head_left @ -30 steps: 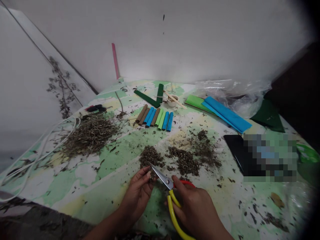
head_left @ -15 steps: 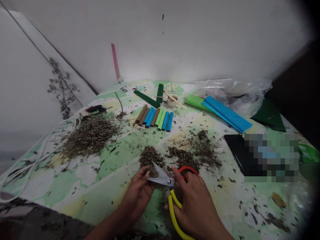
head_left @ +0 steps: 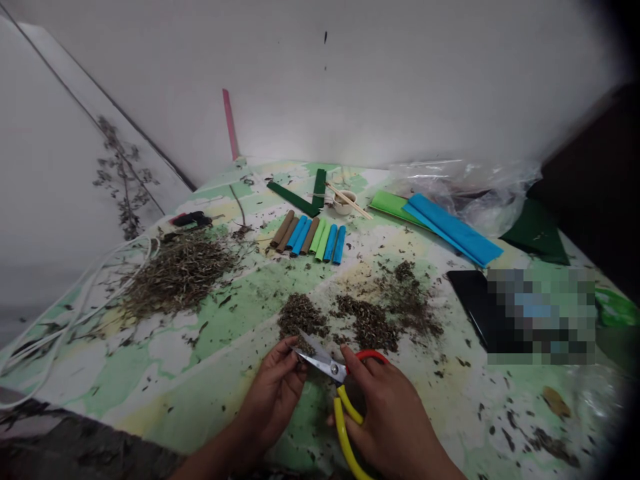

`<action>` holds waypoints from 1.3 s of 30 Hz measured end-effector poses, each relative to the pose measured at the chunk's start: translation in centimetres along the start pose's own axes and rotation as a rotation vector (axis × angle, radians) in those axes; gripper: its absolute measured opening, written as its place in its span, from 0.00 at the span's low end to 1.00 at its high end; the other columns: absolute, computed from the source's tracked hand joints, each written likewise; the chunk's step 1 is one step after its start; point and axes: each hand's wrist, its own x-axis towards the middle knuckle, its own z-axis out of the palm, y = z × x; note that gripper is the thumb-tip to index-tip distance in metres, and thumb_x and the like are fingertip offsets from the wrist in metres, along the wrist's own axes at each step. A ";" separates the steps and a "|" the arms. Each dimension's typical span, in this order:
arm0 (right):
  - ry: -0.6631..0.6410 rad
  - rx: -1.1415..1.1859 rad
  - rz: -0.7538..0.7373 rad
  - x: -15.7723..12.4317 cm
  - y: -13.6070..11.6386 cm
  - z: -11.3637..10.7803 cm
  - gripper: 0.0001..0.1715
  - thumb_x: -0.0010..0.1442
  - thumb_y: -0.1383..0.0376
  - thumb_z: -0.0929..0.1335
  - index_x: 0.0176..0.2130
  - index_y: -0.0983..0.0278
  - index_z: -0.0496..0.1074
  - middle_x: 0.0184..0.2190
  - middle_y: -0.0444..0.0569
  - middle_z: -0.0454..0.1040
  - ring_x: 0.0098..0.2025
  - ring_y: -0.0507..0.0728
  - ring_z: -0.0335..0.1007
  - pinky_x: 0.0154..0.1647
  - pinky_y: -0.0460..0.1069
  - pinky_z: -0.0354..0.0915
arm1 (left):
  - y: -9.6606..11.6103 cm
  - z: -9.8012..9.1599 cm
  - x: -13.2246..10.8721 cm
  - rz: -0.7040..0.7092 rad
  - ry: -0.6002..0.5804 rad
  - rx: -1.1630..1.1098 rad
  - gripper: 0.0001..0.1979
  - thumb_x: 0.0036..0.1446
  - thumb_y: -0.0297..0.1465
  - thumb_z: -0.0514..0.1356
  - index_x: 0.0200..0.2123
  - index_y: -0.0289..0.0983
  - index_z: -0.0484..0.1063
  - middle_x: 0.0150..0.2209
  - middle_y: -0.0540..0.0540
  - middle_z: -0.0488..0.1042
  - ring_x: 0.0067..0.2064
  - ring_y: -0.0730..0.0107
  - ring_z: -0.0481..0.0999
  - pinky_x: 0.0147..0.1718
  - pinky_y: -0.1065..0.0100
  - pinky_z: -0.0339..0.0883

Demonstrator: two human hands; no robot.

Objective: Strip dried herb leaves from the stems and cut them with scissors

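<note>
My right hand [head_left: 387, 407] grips a pair of scissors [head_left: 336, 370] with red and yellow handles, the blades partly open and pointing left. The blade tips reach the fingertips of my left hand [head_left: 277, 387]. Those fingers are pinched together, and whatever they hold is too small to make out. Just beyond the blades lies a small pile of dark chopped plant bits [head_left: 301, 315]. A second chopped pile [head_left: 373, 323] sits to its right.
Dry stems [head_left: 183, 270] are heaped at left beside a white cable [head_left: 83, 303]. Several coloured rolls [head_left: 300, 237] lie mid-table, with a small cup [head_left: 344, 202] behind. Folded blue sheet [head_left: 453, 229], clear plastic [head_left: 480, 193] and a black flat object [head_left: 485, 313] are at right.
The scissor blades have closed partway and tilted, their tips now at my left fingertips. My right hand has shifted slightly; my left hand stays nearly in place.
</note>
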 end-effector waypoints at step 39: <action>0.050 -0.034 0.021 0.3 -0.1 0.0 0.47 0.47 0.54 0.70 0.62 0.58 0.54 0.40 0.54 0.68 0.43 0.64 0.63 0.47 0.56 0.58 | -0.2 -0.1 0.1 0.030 0.024 0.005 0.11 0.44 0.16 0.62 0.31 0.34 0.73 0.31 0.46 0.78 0.32 0.72 0.77 0.32 0.74 0.72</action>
